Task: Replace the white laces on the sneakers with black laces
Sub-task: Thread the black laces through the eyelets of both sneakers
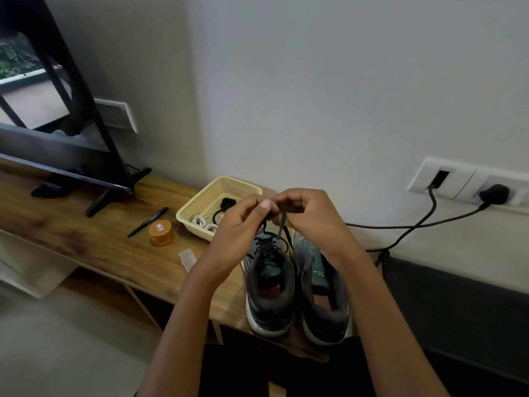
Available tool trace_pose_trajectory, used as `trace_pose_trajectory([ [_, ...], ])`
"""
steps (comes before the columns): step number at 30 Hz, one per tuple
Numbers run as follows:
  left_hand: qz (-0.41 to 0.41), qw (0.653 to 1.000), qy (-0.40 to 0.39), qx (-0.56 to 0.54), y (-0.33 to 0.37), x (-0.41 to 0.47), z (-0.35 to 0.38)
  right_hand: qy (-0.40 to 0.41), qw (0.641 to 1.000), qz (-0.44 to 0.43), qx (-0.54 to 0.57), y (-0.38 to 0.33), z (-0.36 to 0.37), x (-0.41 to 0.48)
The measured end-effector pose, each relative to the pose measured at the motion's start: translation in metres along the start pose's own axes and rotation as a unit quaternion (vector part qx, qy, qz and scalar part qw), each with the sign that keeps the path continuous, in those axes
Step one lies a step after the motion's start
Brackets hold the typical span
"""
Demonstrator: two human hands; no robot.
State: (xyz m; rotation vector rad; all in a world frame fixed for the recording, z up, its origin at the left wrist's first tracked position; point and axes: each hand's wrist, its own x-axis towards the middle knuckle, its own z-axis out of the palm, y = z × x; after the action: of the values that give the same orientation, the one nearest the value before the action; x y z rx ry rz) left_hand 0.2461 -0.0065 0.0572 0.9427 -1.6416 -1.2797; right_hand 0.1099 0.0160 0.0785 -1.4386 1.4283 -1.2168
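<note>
Wooden table: sneakers, basket, pen, jar.

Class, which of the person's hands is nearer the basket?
Left. The left hand overlaps the basket in this view; the right hand is beyond it, further right. Both pinch the black lace.

a black pen lies just beside an orange-lidded tub on the wooden table, near the tv stand. a black plug sits in the wall socket, its cable trailing down the wall.
</note>
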Motion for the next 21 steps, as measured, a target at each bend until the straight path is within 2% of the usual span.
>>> trace_pose_trajectory([
  [2,-0.039,0.998,-0.017,-0.037,-0.006,0.001,0.002,-0.001,1.000,0.025,0.007,0.002,0.000,0.000],
  [5,-0.078,0.984,-0.043,-0.153,-0.013,0.002,0.005,0.024,0.998,0.044,0.038,0.001,0.000,-0.001],
  [7,-0.098,0.973,-0.022,-0.208,-0.017,0.006,0.007,0.053,0.994,0.061,0.070,0.000,0.001,-0.001],
  [9,-0.124,0.971,0.007,-0.203,-0.022,0.009,0.008,0.075,0.987,0.072,0.123,0.000,0.002,-0.001],
  [12,-0.135,0.990,-0.007,-0.037,-0.030,0.006,0.006,0.112,0.972,0.073,0.192,-0.001,0.001,-0.001],
  [16,-0.127,0.985,-0.040,0.107,-0.038,0.003,0.008,0.199,0.941,0.087,0.260,0.016,0.009,0.003],
  [19,-0.168,0.943,-0.057,0.280,-0.052,0.006,0.010,0.244,0.947,0.122,0.171,0.050,0.024,0.005],
  [21,-0.212,0.899,-0.122,0.363,-0.057,0.004,0.011,0.222,0.961,0.155,0.056,0.075,0.032,0.006],
])
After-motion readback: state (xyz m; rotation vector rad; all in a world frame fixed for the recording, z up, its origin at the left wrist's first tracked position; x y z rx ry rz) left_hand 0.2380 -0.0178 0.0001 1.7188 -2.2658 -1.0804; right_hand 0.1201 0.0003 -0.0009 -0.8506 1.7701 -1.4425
